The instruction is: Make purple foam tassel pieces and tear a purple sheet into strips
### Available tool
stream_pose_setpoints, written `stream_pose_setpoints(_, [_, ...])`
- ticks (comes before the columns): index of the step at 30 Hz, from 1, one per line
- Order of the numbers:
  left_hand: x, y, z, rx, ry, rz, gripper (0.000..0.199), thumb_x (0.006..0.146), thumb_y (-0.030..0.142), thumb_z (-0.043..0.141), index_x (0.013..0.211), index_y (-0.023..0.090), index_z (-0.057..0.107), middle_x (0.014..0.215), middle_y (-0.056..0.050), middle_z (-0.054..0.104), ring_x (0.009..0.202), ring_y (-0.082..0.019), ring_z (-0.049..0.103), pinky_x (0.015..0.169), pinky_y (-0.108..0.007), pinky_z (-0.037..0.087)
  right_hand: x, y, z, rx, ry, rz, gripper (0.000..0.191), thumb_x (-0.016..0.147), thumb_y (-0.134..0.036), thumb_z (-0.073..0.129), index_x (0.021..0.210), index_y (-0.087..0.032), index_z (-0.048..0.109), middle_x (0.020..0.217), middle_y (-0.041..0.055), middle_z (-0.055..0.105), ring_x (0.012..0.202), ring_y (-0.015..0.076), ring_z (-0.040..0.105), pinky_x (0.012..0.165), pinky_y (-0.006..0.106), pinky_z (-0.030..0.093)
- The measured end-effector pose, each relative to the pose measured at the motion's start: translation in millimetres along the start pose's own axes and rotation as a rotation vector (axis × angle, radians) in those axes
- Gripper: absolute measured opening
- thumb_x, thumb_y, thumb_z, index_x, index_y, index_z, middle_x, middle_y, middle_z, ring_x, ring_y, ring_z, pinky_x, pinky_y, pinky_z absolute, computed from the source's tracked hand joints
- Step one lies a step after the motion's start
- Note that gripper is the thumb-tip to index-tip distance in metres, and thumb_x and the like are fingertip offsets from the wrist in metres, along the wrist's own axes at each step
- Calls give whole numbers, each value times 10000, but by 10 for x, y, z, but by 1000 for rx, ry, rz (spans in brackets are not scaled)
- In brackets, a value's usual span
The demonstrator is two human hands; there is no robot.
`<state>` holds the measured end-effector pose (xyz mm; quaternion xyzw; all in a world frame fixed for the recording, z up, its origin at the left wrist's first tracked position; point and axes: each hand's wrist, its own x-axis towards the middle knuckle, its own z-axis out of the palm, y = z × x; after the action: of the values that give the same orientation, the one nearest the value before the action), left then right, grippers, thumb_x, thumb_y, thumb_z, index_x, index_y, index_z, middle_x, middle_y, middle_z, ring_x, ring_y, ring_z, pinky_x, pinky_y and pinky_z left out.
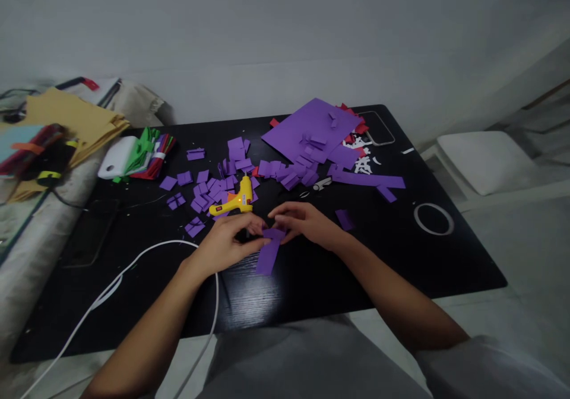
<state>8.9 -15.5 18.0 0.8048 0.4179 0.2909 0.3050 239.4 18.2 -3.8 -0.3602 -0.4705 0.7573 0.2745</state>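
Both hands meet over the near middle of a black table, pinching one purple paper strip (268,256) between them. My left hand (229,241) grips the strip's left side with thumb and fingers. On its upper right, my right hand (305,224) holds the same strip, fingers bent around it. The strip's lower end hangs towards my body. A yellow glue gun (238,199) lies just beyond my left hand, nozzle pointing away. Around it are scattered many small folded purple paper pieces (218,191). One purple piece (344,219) rests right of my right hand.
A large purple sheet (307,123) lies at the back, with white scraps (363,164) beside it. A white cable (146,250) curves across the left. Bundled green strips (145,149), a phone (91,233) and a ring (434,219) also lie on the table (401,256).
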Motion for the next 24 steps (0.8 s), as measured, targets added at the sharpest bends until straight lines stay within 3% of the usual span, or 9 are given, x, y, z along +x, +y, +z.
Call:
stream_pose_setpoints(2, [3,-16,22,18,91,-15,181,876,311,772,982,182,700,914,-37,774,822,-170,734,747,-265,585,-19,-11,17,11,78,-113,404,857,-517,739,1099,-197,690,909,32,719,880,171,701,727,282,624])
stream_pose_setpoints(5, [4,-38,48,46,171,-12,181,885,305,758,1004,183,697,948,-44,780,847,-177,743,768,-278,598,-60,-24,21,-18,20,-256,479,887,-597,688,1182,-222,651,1085,70,715,1029,193,685,841,312,605])
stream_pose_setpoints(9, [-12,-64,44,43,231,24,165,892,237,733,1042,183,692,957,-41,776,814,-160,737,779,-270,601,-93,-5,33,-160,-49,-383,529,758,-424,870,1199,-247,638,1289,74,650,1177,217,642,1006,374,549])
stream_pose_setpoints(12, [-21,-66,33,49,251,54,169,896,219,721,1059,185,691,951,-39,774,797,-149,730,782,-257,596,-81,32,60,-258,1,-413,388,779,-306,846,1109,-234,657,1214,63,672,1124,208,669,994,375,563])
stream_pose_setpoints(16, [-16,-51,30,94,237,89,151,903,197,697,1054,184,689,925,-35,769,798,-150,728,788,-255,590,-50,84,70,-305,61,-457,182,844,-269,764,989,-207,675,1063,60,719,983,192,709,938,359,582])
stream_pose_setpoints(20, [-7,-44,23,117,207,109,172,907,195,687,1078,182,674,948,-37,763,827,-159,731,808,-274,590,-37,123,53,-383,122,-468,122,840,-256,756,938,-210,699,1003,57,744,908,198,720,879,350,587])
stream_pose_setpoints(24, [-2,-40,0,139,125,146,224,938,195,661,1162,192,654,1070,-72,750,980,-192,725,908,-320,577,-49,126,40,-507,141,-464,107,824,-238,758,921,-211,722,959,51,757,863,201,715,814,328,577])
